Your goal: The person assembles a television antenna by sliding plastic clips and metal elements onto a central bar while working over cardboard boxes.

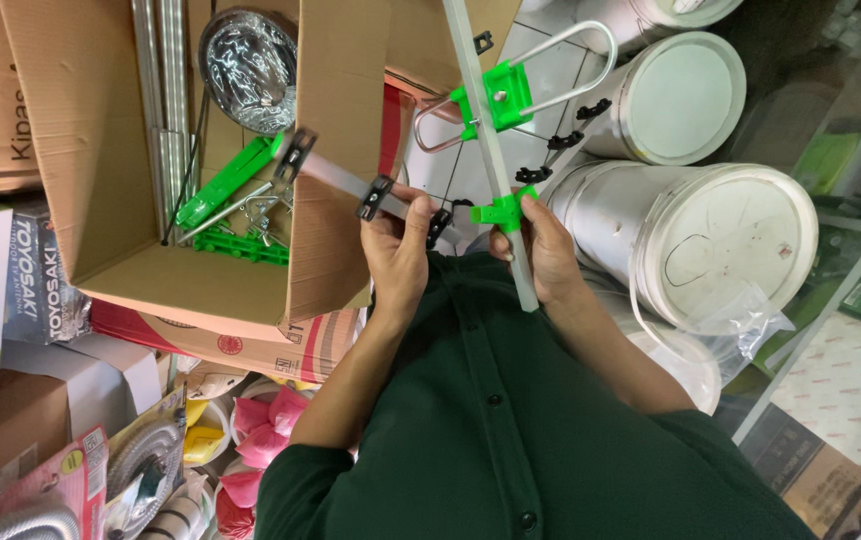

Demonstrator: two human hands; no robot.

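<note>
My left hand (396, 250) grips a flat grey metal bar (336, 175) fitted with black clips; the bar slants up to the left, over the flap of an open cardboard box. My right hand (543, 252) holds a long grey bar (479, 110) just below a green plastic joint (504, 211). Higher on that long bar sits a green bracket (507, 93) carrying a bent metal wire loop (591, 50). Thin black cords and black clips (563, 140) run between the two bars. Both hands are close together in front of my dark green shirt.
The open cardboard box (101, 150) at left holds green plastic parts (226, 180), metal rods and a shiny round reflector (249, 65). Large white lidded tins (741, 240) stand at right. Boxes, packaged hoses (141, 465) and pink items (271, 415) crowd the lower left.
</note>
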